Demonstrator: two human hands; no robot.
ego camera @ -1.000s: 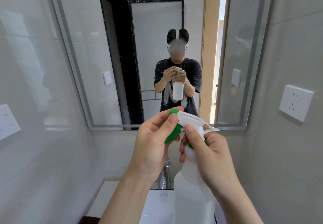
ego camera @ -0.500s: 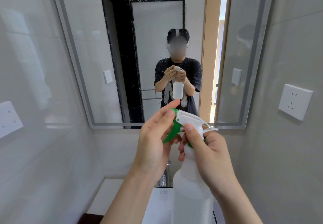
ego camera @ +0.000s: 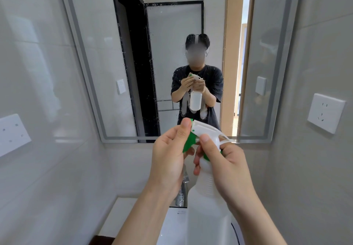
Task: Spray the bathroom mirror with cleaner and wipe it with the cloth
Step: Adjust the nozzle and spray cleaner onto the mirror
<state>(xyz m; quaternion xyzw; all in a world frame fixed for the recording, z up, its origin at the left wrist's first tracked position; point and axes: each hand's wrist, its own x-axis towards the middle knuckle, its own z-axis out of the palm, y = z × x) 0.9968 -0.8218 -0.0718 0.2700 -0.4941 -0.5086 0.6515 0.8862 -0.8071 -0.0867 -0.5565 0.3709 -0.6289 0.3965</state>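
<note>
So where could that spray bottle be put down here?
The white countertop shows a bare strip left of the left hand, bordered by the tiled wall. The middle is crowded: the faucet, the spray bottle and the right hand. The rest is hidden.

Open air before mirror [ego camera: 172, 63]

Both hands hold a white spray bottle [ego camera: 207, 202] upright in front of the mirror [ego camera: 168, 57]. The right hand [ego camera: 227, 166] wraps around its neck, while the left hand [ego camera: 170, 156] pinches the green nozzle [ego camera: 188, 141] at the front of the white trigger head. The glass is speckled with droplets (thickest around the reflected dark doorframe). White wall sockets [ego camera: 325, 112] sit on both side walls.
</note>
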